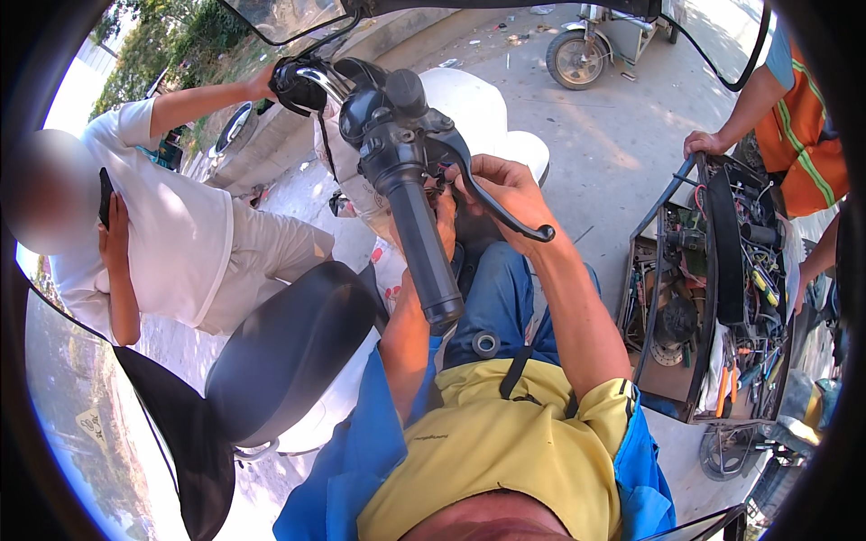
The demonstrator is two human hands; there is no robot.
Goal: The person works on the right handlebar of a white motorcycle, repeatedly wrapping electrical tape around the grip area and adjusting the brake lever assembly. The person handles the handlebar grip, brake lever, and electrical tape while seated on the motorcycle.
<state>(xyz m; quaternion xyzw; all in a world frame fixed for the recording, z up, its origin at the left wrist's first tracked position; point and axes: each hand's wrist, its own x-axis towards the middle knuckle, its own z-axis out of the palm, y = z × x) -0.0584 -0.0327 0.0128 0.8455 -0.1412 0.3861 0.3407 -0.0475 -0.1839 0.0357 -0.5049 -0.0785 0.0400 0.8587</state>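
Note:
I see a black handlebar grip (428, 257) and its curved brake lever (505, 212) in front of me. My right hand (505, 189) is at the lever's base, thumb and fingers pinched on something small that I cannot make out among dark wires under the switch housing (392, 144). My left hand (440, 218) reaches up behind the grip to the same spot, its fingers curled and partly hidden, so what they hold is unclear. A small metal ring (485, 343) shows over my jeans, below the grip.
At left, a person (153, 207) grasps the far handlebar and holds a phone beside a black seat (289, 352). At right, a co-worker (789, 135) touches an open toolbox (667, 397) full of tools and wires. A three-wheeler (613, 45) stands behind.

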